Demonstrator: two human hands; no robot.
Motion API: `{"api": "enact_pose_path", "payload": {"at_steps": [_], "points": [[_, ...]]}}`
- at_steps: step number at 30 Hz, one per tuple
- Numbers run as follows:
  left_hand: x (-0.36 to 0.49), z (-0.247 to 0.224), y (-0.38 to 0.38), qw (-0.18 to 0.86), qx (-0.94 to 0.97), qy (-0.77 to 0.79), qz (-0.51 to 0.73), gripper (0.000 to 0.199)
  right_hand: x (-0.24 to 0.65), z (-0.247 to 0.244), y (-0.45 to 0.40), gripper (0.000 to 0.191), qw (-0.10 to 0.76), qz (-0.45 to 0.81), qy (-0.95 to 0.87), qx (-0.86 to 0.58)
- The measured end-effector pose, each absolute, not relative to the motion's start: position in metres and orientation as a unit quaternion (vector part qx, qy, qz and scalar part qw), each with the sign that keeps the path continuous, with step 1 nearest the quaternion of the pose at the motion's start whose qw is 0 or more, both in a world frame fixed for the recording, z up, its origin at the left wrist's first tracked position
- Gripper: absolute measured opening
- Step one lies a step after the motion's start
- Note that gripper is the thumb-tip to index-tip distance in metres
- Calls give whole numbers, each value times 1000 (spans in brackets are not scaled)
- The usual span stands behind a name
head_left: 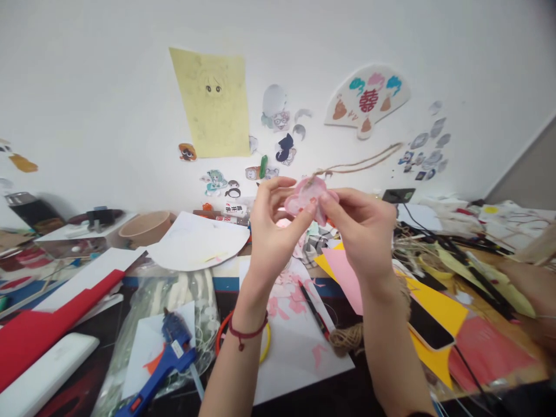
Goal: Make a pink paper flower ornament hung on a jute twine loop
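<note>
Raised above the table, a small pink flower-shaped piece (306, 194) is pinched between both hands. My left hand (278, 223) grips its left and lower side with thumb and fingers. On its right side, my right hand (362, 229) pinches the edge between thumb and forefinger. A loop of brown twine (360, 168) comes from the top of the piece and stretches to the right. Below the hands lies white paper (295, 341) with pink scraps on it, and a ball of twine (346, 339) rests at its right edge.
A blue glue gun (174, 359) lies at the lower left, near red card (65, 321) and a white box (50, 373). To the right are a phone (430, 324) and yellow card (449, 301). A white sheet (197, 240) sits behind, before the wall (286, 35).
</note>
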State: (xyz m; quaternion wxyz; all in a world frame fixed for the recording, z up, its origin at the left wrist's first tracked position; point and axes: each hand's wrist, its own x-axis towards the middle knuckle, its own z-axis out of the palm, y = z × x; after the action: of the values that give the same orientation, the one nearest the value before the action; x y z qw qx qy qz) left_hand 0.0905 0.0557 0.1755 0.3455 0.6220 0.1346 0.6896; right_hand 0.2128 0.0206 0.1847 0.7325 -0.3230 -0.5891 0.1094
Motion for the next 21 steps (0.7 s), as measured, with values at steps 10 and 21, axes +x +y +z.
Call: {"api": "enact_pose_path", "payload": {"at_steps": [10, 21], "points": [[76, 185, 43, -149, 635, 165, 740, 15, 216, 185, 9, 4, 699, 29, -631, -337], [82, 185, 39, -72, 607, 199, 766, 4, 208, 180, 11, 19, 628, -178, -673, -348]]}}
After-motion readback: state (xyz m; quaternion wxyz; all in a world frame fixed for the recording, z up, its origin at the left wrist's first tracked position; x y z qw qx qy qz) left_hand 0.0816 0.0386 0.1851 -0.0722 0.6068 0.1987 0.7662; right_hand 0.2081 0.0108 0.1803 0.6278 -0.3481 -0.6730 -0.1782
